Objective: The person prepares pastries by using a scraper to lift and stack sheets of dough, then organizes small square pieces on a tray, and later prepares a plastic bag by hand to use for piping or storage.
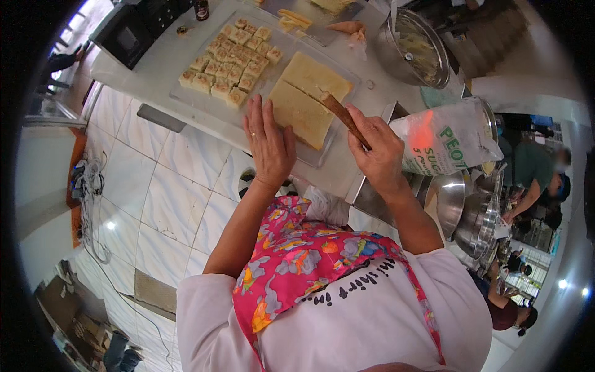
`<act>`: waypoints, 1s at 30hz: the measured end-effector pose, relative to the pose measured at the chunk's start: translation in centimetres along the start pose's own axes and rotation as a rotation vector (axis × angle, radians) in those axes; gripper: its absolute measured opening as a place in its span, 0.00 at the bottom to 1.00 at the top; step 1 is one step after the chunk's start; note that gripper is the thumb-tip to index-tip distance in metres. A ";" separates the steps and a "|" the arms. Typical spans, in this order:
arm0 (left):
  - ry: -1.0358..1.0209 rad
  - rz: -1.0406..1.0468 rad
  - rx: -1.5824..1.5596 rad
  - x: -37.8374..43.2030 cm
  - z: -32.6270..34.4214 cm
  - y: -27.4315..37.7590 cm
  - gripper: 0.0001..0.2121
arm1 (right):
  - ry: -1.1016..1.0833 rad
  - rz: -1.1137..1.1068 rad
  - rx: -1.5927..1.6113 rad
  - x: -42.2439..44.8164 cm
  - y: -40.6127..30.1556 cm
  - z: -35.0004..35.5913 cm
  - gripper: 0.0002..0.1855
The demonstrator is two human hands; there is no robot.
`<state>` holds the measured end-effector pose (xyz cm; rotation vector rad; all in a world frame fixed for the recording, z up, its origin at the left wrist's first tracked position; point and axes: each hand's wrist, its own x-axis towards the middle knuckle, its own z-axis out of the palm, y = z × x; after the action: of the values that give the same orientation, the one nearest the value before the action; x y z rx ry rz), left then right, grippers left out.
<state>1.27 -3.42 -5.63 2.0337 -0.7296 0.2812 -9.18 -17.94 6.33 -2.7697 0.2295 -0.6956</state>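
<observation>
My right hand (379,151) grips the brown handle of a knife (345,116), whose thin blade is barely visible over a flat sheet of pale yellow cake (307,100). A long cut line runs across that cake. Fingers extended, my left hand (270,142) rests at the cake's lower left edge, holding nothing. Both cake and hand are at a clear plastic board (186,98). On the board's left part stand rows of small square cake pieces (232,60) with piped tops; one piece sits just above my left fingertips.
Beyond the board lie cake strips (295,18) and a piping bag (349,29). A metal bowl (379,44) with batter or cream remains stands upper right. At right are a printed plastic sugar bag (446,135) and steel bowls (453,204). Other people work at far right.
</observation>
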 end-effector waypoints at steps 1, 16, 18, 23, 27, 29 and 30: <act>-0.005 0.010 -0.006 0.0 -0.1 -0.1 0.31 | 0.016 0.025 -0.003 -0.1 0.2 0.1 0.29; -0.184 0.078 -0.347 0.0 -2.0 -0.5 0.30 | -0.043 -0.153 -0.152 -3.1 -1.7 1.0 0.30; -0.216 0.057 -0.342 -0.3 -2.9 -0.4 0.29 | -0.030 -0.152 -0.146 -3.3 -2.2 0.2 0.30; -0.260 0.076 -0.353 -0.3 -3.7 -0.2 0.29 | 0.034 -0.078 -0.155 -3.7 -2.1 0.1 0.31; -0.277 0.091 -0.347 0.4 -3.9 0.4 0.29 | -0.003 -0.131 -0.282 -4.5 -1.9 0.6 0.28; -0.286 0.096 -0.331 0.8 -4.3 0.5 0.29 | -0.018 -0.141 -0.313 -4.7 -2.5 0.5 0.27; -0.283 0.088 -0.315 0.9 -4.4 0.5 0.28 | 0.000 -0.120 -0.260 -4.7 -3.1 0.2 0.26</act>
<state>2.06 -0.29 -2.44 1.7603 -0.9736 -0.0730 -12.94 -13.94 4.97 -3.0525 0.1651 -0.7424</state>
